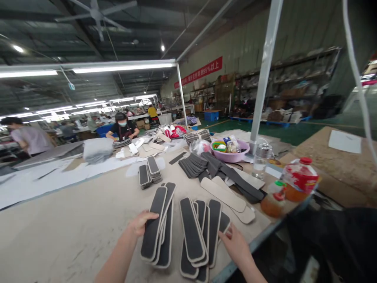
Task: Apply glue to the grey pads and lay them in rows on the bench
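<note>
My left hand [140, 223] is closed on the left edge of a small stack of long, rounded dark grey panels [154, 224] with pale borders, its thumb on the top one. Beside it lies a fanned, uneven pile of similar panels [191, 230] on the table. My right hand [235, 243] pinches the edge of the rightmost panel [224, 222] of that pile; its fingertips are partly hidden. Farther off, two neat stacks of shorter grey panels [149, 173] stand close together. Plain beige panels [225, 192] lie to the right, near dark grey fabric strips [194, 165].
Along the right side stand a pink basin [232, 156] of small items, a glass jar [260, 163] and two bottles of amber liquid, one with a red cap [303, 177]. A metal post [265, 74] rises at the table edge. A co-worker [123, 127] sits across the table.
</note>
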The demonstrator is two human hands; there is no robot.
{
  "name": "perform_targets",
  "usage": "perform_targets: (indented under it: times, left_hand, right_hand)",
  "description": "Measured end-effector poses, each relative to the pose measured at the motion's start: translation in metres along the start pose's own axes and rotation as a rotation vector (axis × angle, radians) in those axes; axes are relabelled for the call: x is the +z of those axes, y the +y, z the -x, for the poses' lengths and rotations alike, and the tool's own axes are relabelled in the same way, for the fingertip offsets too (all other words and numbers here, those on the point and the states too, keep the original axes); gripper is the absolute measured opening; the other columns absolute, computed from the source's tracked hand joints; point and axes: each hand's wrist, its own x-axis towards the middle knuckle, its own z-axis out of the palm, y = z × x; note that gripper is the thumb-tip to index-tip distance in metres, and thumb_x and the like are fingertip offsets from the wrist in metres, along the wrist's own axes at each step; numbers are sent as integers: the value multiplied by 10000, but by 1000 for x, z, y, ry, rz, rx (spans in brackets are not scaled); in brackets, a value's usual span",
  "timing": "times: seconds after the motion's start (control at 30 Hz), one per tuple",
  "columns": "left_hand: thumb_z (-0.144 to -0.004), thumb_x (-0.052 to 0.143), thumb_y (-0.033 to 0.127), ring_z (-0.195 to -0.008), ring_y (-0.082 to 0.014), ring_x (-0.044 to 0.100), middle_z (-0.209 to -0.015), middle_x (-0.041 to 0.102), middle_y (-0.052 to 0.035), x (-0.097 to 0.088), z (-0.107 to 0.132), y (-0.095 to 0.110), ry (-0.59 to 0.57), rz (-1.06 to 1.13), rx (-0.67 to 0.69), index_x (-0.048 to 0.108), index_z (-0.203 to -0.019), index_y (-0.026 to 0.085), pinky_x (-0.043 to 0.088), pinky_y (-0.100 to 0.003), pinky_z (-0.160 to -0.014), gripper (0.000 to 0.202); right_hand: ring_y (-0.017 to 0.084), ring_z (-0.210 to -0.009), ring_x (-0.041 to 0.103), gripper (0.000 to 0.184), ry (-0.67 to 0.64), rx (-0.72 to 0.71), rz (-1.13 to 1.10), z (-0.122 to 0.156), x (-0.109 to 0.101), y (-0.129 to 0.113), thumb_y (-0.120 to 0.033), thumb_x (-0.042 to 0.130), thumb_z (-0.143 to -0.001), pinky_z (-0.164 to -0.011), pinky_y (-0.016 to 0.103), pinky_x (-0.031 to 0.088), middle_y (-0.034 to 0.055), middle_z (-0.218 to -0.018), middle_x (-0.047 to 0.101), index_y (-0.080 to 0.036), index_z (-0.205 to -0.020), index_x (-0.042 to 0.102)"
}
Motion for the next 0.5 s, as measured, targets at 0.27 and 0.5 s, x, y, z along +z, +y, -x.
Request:
perform_targets:
  times: [0.27,0.5]
  left_hand:
    - [-462,794,241,-684,-272,694,-749,739,-73,60,-17,-9,-103,-86,-40,646,-879,153,571,-407,-681,452]
    - [-539,789,267,-731,-259,701,-700,730,-60,111,-29,-40,-38,-242,-46,635,-800,161,564,-331,-666,321]
  right_hand:
    - [241,-930,688,376,-23,98,-173,11,-5,-34,-211,552,-798,-803,299,514,124,-1062,691,-126,-1164,533]
    - [205,-884,695,280,-17,106,-279,3,16,-50,-154,600,-760,-744,254,530,80,-982,711,-136,-1039,582]
